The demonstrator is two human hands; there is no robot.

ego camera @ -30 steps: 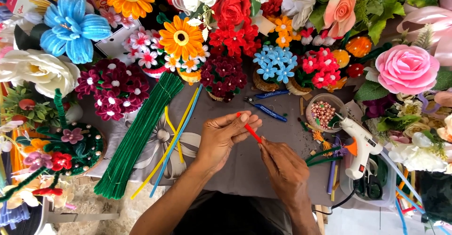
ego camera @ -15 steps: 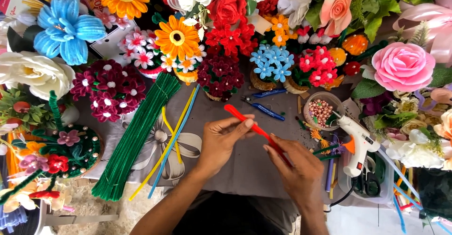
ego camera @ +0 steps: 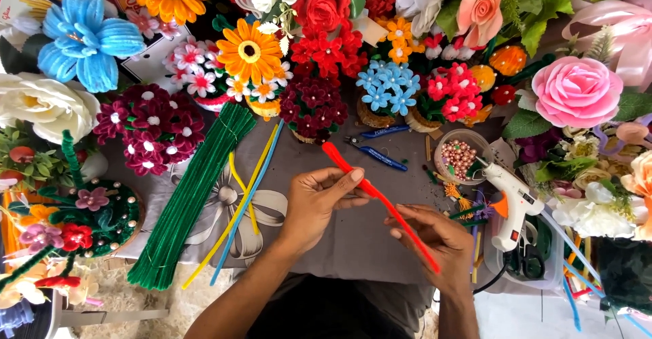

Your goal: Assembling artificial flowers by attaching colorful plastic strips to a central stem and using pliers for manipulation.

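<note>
A long red pipe cleaner [ego camera: 380, 200] slants from upper left to lower right above the grey cloth [ego camera: 353, 240]. My left hand [ego camera: 319, 200] pinches its upper part between thumb and fingers. My right hand [ego camera: 435, 240] grips it lower down, and the end sticks out past that hand. Both forearms come in from the bottom edge.
A thick bundle of green pipe cleaners [ego camera: 190, 196] lies to the left, with yellow and blue ones [ego camera: 244, 196] beside it. Blue-handled pliers [ego camera: 377, 150], a bowl of beads [ego camera: 462, 157] and a white glue gun [ego camera: 513, 200] sit to the right. Handmade flowers ring the cloth.
The red pipe cleaner showed only a short stub a second ago. It has been drawn out through my hands into a long straight length, and my hands have moved apart.
</note>
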